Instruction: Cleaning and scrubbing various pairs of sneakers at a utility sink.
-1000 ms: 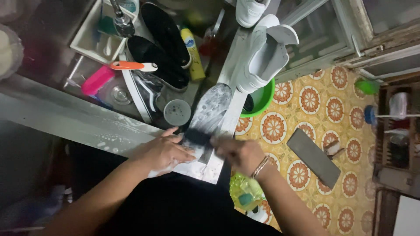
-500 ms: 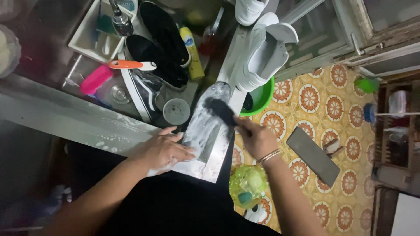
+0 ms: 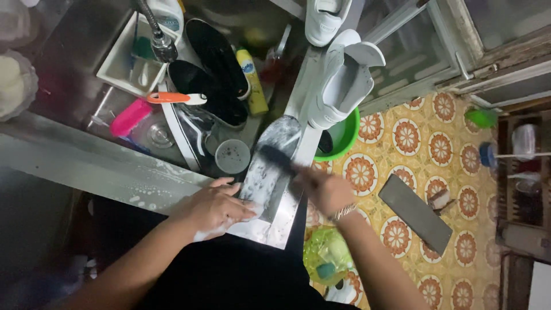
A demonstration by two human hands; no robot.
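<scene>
Sink edge (image 3: 172, 183), left hand (image 3: 215, 208) pressing insole (image 3: 267, 166)

I see the insole (image 3: 268, 166) as a long flat grey piece, wet and covered with white soap foam. It lies flat on the metal edge of the sink, with its rounded end pointing away from my left hand (image 3: 215, 208), which presses down its near end. The dark brush (image 3: 277, 156) sits on the insole's upper half, just beyond my right hand (image 3: 324, 189) that grips it; its shape is blurred.
</scene>
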